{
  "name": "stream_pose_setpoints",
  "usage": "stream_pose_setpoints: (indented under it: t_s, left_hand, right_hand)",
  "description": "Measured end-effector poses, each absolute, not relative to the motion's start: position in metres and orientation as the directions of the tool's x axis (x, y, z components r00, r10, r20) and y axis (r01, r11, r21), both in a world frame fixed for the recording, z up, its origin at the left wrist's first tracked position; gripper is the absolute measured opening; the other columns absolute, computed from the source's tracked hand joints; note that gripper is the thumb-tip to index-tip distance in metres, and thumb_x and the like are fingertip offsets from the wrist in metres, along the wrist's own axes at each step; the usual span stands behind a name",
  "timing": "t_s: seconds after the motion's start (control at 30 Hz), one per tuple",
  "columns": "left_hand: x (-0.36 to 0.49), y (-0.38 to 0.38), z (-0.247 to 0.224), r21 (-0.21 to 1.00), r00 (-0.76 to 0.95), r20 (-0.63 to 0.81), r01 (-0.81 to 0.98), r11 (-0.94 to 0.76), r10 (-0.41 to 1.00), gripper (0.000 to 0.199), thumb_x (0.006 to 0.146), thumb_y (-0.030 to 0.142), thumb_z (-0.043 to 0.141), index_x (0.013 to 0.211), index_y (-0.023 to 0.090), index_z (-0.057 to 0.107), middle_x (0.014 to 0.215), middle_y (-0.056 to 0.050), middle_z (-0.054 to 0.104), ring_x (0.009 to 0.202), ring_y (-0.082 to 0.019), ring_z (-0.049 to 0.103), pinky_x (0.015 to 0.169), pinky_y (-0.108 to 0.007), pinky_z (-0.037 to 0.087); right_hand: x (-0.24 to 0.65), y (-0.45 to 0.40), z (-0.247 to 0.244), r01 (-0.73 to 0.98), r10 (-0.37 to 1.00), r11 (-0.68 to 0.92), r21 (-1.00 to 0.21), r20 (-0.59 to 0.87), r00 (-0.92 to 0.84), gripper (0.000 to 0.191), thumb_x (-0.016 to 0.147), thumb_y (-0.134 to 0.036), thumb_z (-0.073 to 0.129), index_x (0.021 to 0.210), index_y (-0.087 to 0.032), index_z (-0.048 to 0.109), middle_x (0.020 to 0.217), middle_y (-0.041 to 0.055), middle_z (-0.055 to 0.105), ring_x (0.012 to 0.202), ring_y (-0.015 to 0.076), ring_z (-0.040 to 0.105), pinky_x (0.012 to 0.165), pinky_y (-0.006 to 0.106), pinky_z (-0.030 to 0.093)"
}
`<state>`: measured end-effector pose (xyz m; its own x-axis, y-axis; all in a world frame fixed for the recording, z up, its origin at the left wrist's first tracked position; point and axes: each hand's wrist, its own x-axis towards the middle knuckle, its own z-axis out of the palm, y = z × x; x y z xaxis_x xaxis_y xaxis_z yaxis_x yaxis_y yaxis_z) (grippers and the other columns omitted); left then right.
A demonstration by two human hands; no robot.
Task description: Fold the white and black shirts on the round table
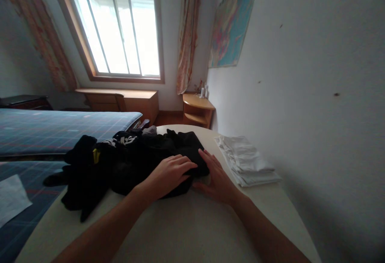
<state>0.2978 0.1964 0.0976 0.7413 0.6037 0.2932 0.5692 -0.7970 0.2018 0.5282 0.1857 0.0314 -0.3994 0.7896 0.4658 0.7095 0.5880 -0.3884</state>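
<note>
A heap of black clothing (129,166) lies across the pale round table (186,231), with a yellow mark and white print on its left part. My left hand (171,172) rests on the right part of the black cloth, its fingers extended and pointing right. At the cloth's right edge is my right hand (215,179), fingers apart, with fingertips touching the dark fabric and the thumb low near a small pale patch. Neither hand is visibly closed round the cloth.
Folded white cloths (248,162) lie on the table's right side by the wall. Left of the table stands a bed frame with a blue plaid mattress (60,130) and a white sheet (13,199). A wooden corner shelf (198,102) and desk (138,100) stand beyond.
</note>
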Motion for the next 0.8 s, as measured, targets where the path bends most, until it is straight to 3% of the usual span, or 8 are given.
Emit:
stream_pose_setpoints:
  t_s: [0.1,0.2,0.27,0.33,0.53,0.6,0.67,0.8]
  left_hand:
    - [0.302,0.192,0.092,0.298,0.788,0.241,0.496,-0.815,0.567,0.035,0.096,0.03,0.057,0.131,0.029,0.058,0.123,-0.003,0.067,0.114,-0.02,0.062,0.103,-0.032,0.046]
    - [0.293,0.196,0.089,0.288,0.695,0.296,0.589,-0.755,0.655,0.056,0.089,0.039,0.065,0.142,0.029,0.049,0.141,-0.005,0.056,0.131,-0.025,0.05,0.113,-0.039,0.038]
    - [0.284,0.201,0.089,0.273,0.604,0.276,0.697,-0.663,0.748,0.075,0.082,0.045,0.07,0.148,0.026,0.04,0.151,-0.009,0.047,0.139,-0.03,0.042,0.115,-0.044,0.034]
    - [0.277,0.203,0.091,0.286,0.551,0.167,0.767,-0.575,0.818,0.083,0.079,0.049,0.071,0.15,0.022,0.038,0.149,-0.013,0.05,0.135,-0.033,0.048,0.111,-0.044,0.039]
    - [0.277,0.194,0.105,0.481,0.661,-0.097,0.686,-0.546,0.744,0.059,0.085,0.054,0.064,0.136,0.027,0.054,0.114,-0.005,0.071,0.1,-0.024,0.069,0.085,-0.031,0.052]
    - [0.28,0.192,0.107,0.537,0.707,-0.148,0.645,-0.544,0.692,0.061,0.085,0.059,0.062,0.136,0.026,0.055,0.108,-0.004,0.072,0.092,-0.022,0.07,0.079,-0.029,0.052]
    - [0.279,0.193,0.105,0.552,0.714,-0.163,0.638,-0.537,0.68,0.06,0.087,0.062,0.057,0.135,0.025,0.056,0.109,-0.004,0.072,0.094,-0.021,0.069,0.082,-0.03,0.053]
    - [0.274,0.201,0.09,0.415,0.624,-0.06,0.726,-0.549,0.779,0.076,0.081,0.048,0.068,0.148,0.021,0.043,0.147,-0.012,0.051,0.131,-0.029,0.053,0.108,-0.037,0.042]
  right_hand:
    - [0.533,0.18,0.04,0.691,0.788,0.608,-0.391,0.401,-0.467,0.053,0.086,-0.043,0.068,0.135,-0.026,0.057,0.127,0.0099,0.066,0.124,0.0288,0.057,0.111,0.05,0.036]
    - [0.541,0.18,0.047,0.733,0.848,0.522,-0.436,0.362,-0.388,0.03,0.09,-0.036,0.062,0.118,-0.025,0.065,0.107,0.007,0.072,0.1,0.0243,0.068,0.09,0.039,0.051]
    - [0.549,0.181,0.05,0.757,0.879,0.462,-0.463,0.353,-0.32,0.028,0.091,-0.033,0.059,0.118,-0.025,0.064,0.107,0.0063,0.072,0.099,0.0243,0.068,0.086,0.036,0.053]
    - [0.558,0.182,0.052,0.764,0.896,0.425,-0.485,0.343,-0.282,0.03,0.092,-0.033,0.056,0.122,-0.027,0.061,0.11,0.0057,0.072,0.101,0.0246,0.068,0.087,0.037,0.052]
    - [0.579,0.183,0.055,0.744,0.893,0.426,-0.516,0.371,-0.254,0.05,0.094,-0.024,0.043,0.143,-0.028,0.045,0.134,0.0066,0.063,0.12,0.0239,0.062,0.1,0.041,0.048]
    - [0.583,0.184,0.059,0.749,0.876,0.435,-0.499,0.427,-0.224,0.048,0.091,-0.022,0.044,0.138,-0.028,0.051,0.136,0.0057,0.061,0.124,0.0231,0.058,0.105,0.04,0.045]
    - [0.587,0.185,0.063,0.786,0.877,0.392,-0.478,0.453,-0.162,0.039,0.088,-0.023,0.048,0.124,-0.027,0.064,0.124,0.0061,0.066,0.114,0.024,0.062,0.099,0.039,0.049]
    - [0.595,0.185,0.068,0.833,0.911,0.207,-0.514,0.411,0.026,0.033,0.083,-0.026,0.053,0.112,-0.024,0.071,0.087,0.0049,0.07,0.078,0.0222,0.066,0.077,0.035,0.054]
